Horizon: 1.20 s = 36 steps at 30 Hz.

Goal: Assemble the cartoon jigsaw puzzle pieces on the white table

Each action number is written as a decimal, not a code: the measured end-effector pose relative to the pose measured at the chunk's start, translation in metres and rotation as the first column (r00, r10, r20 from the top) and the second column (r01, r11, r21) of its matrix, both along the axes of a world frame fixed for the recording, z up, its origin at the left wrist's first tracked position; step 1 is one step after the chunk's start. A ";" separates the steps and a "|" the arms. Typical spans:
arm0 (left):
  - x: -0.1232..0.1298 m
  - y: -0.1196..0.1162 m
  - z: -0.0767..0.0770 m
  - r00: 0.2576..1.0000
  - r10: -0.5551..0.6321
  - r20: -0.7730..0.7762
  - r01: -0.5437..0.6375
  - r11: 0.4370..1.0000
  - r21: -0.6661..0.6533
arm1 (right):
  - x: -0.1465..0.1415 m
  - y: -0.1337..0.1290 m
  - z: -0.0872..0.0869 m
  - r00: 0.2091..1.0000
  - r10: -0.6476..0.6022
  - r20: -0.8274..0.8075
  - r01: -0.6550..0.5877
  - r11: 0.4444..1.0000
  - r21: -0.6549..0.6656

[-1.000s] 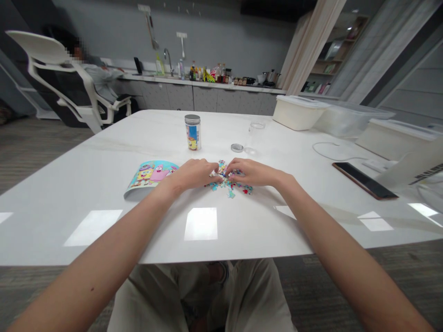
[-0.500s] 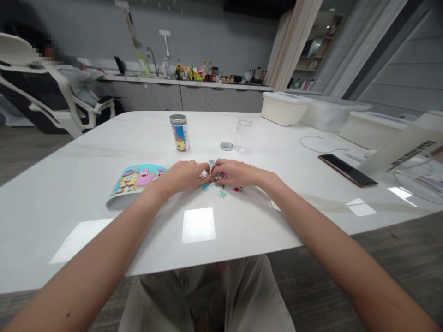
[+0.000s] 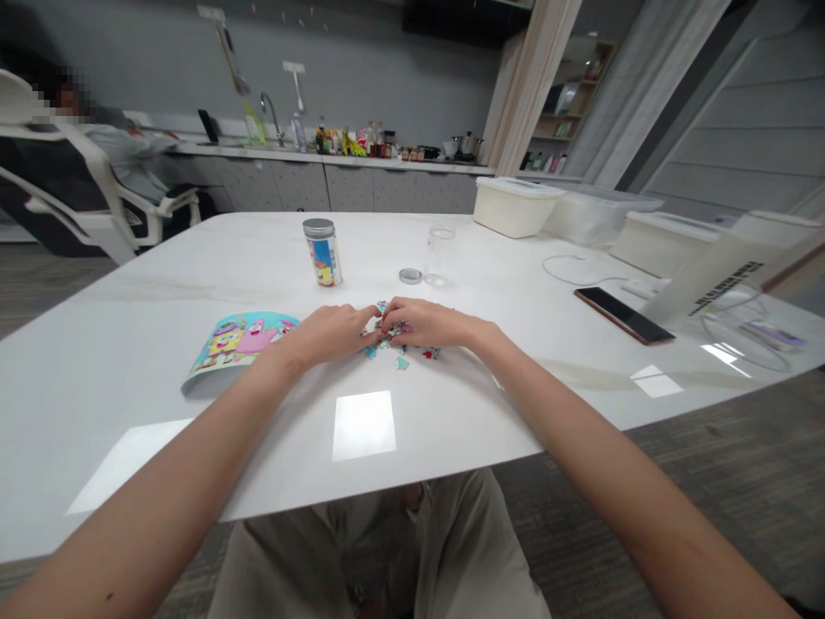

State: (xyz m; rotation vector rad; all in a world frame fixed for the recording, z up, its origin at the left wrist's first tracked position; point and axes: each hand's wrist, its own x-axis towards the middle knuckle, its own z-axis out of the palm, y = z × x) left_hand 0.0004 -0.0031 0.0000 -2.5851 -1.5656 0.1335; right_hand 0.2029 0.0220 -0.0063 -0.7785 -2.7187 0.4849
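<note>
A small heap of colourful puzzle pieces (image 3: 401, 364) lies on the white table, partly hidden under my hands. My left hand (image 3: 336, 331) reaches in from the left, its fingers bent and closed around pieces in the heap. Right beside it, my right hand (image 3: 425, 322) is curled over the heap, thumb and fingers pinched on pieces. The two sets of fingertips nearly meet. To the left, a curved picture sheet (image 3: 241, 337) with cartoon figures rests near my left forearm.
Beyond the hands stand a lidded jar (image 3: 322, 254) with a cartoon label, a clear jar (image 3: 440, 258) and a loose metal lid (image 3: 411, 276). On the right are a phone (image 3: 624, 315), a cable and pale storage boxes (image 3: 517, 209). A person sits at far left.
The whole view has shifted a little, so things on the table appear farther left. Both hands stay at the heap, with their fingers barely changed.
</note>
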 end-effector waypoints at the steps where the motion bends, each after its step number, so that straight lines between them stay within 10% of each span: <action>1: 0.000 0.000 0.000 1.000 0.000 -0.001 0.000 1.000 -0.005 | 0.001 0.000 0.001 1.000 -0.003 0.006 0.003 1.000 -0.004; 36: 0.004 -0.001 -0.003 0.997 -0.072 -0.021 0.073 0.995 0.063 | -0.003 -0.002 -0.004 0.995 -0.097 0.021 0.096 0.993 0.070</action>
